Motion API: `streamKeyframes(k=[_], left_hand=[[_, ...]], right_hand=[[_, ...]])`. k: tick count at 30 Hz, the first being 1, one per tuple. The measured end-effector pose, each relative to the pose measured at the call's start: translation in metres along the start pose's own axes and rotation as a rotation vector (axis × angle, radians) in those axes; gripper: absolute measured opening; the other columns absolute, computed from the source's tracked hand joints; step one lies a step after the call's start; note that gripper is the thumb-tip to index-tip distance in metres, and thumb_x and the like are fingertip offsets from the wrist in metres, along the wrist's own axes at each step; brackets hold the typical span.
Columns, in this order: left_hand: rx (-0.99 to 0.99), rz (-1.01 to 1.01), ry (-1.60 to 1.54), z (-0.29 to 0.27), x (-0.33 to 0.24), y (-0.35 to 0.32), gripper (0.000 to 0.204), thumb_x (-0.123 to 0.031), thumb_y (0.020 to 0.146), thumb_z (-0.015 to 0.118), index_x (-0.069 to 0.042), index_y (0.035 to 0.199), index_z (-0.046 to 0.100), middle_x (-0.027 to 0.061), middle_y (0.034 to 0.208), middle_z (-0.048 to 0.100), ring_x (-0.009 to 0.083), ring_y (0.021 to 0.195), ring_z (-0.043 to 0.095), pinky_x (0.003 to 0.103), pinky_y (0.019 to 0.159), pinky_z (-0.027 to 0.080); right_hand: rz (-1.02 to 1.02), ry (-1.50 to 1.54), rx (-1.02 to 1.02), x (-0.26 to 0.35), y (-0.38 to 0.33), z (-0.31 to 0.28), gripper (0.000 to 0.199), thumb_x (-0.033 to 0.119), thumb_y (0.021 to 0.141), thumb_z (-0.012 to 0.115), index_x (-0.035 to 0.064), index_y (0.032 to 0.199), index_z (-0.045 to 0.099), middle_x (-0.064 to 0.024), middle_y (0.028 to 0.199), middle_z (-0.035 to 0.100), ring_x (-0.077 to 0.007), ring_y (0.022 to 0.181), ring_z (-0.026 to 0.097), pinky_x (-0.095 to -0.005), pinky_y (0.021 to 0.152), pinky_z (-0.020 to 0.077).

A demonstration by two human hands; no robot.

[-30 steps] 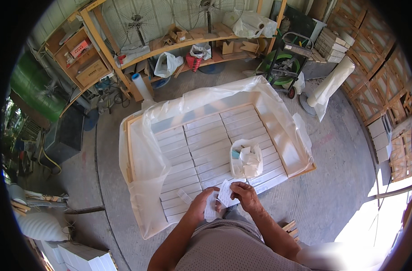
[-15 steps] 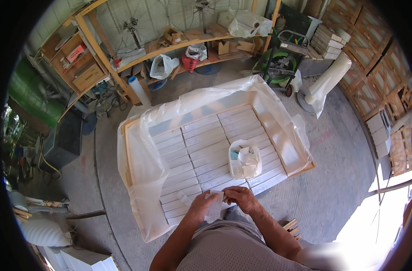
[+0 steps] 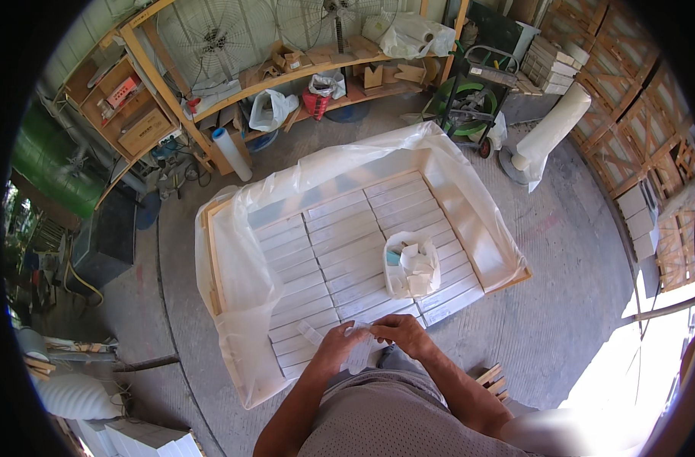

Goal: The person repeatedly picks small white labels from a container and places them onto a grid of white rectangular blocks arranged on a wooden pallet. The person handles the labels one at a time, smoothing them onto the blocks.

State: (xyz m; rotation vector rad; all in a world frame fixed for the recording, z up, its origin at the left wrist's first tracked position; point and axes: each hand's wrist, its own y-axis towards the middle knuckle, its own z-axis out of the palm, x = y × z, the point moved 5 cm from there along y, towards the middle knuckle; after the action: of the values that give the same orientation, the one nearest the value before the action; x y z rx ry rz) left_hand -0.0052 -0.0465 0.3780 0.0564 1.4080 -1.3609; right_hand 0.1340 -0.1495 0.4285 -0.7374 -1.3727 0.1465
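Observation:
My left hand (image 3: 337, 345) is closed on a thin whitish strip of labels or backing paper (image 3: 358, 356). It hangs down in front of my body, and a narrow end sticks out left of the hand. My right hand (image 3: 404, 335) pinches at the strip's upper right edge with thumb and forefinger; whether it grips the strip itself or a small piece of it is too small to tell. Beyond both hands, long white boxes (image 3: 347, 236) lie in rows inside a wooden crate frame (image 3: 507, 282) lined with clear plastic film (image 3: 241, 282). A white plastic tub (image 3: 412, 286) of paper scraps stands on the boxes.
A wooden shelf (image 3: 286, 80) with fans and cardboard runs along the back wall. A hand truck (image 3: 473, 99) and an upright film roll (image 3: 553, 126) stand at the back right. At the left is a dark cabinet (image 3: 103, 247). Grey concrete floor (image 3: 568, 244) surrounds the crate.
My right hand has moved slightly left, closer to my left hand. The strip between them has tilted and looks more bent. The view has shifted a little.

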Motion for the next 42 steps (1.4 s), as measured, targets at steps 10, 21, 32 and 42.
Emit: streamKeyframes(k=[10, 21, 32, 42], left_hand=[[0.074, 0.014, 0.139, 0.001, -0.006, -0.002, 0.030, -0.019, 0.091, 0.064, 0.002, 0.112, 0.062, 0.0068, 0.095, 0.066, 0.0118, 0.081, 0.061, 0.027, 0.072, 0.050], [-0.033, 0.120, 0.447, -0.002, -0.004, 0.000, 0.048, -0.028, 0.087, 0.066, 0.009, 0.117, 0.059, 0.0138, 0.099, 0.067, 0.0160, 0.086, 0.061, 0.029, 0.078, 0.048], [0.001, 0.140, 0.601, 0.008, -0.020, -0.007, 0.041, -0.029, 0.088, 0.062, 0.006, 0.110, 0.063, 0.0143, 0.086, 0.068, 0.0182, 0.074, 0.064, 0.031, 0.068, 0.050], [-0.010, -0.014, 0.090, 0.002, -0.024, -0.010, 0.043, -0.022, 0.086, 0.066, 0.009, 0.115, 0.060, 0.0110, 0.091, 0.067, 0.0153, 0.073, 0.063, 0.029, 0.064, 0.050]], right_hand=[[-0.016, 0.012, 0.087, -0.003, 0.000, -0.006, 0.027, 0.024, 0.089, 0.067, 0.0005, 0.100, 0.072, -0.0042, 0.081, 0.069, -0.0097, 0.073, 0.061, -0.0246, 0.067, 0.0481], [-0.154, -0.321, -0.059, -0.007, 0.002, 0.003, 0.027, 0.021, 0.087, 0.067, -0.0014, 0.101, 0.070, -0.0087, 0.081, 0.071, -0.0131, 0.072, 0.065, -0.0287, 0.070, 0.0535], [-0.350, -0.547, -0.295, -0.010, -0.003, 0.013, 0.024, 0.020, 0.081, 0.069, 0.0026, 0.096, 0.070, -0.0147, 0.081, 0.071, -0.0288, 0.076, 0.070, -0.0368, 0.068, 0.0543], [-0.407, -0.322, -0.344, 0.011, -0.018, 0.012, 0.019, 0.011, 0.084, 0.069, 0.0015, 0.101, 0.067, -0.0132, 0.089, 0.069, -0.0226, 0.076, 0.069, -0.0320, 0.069, 0.0544]])
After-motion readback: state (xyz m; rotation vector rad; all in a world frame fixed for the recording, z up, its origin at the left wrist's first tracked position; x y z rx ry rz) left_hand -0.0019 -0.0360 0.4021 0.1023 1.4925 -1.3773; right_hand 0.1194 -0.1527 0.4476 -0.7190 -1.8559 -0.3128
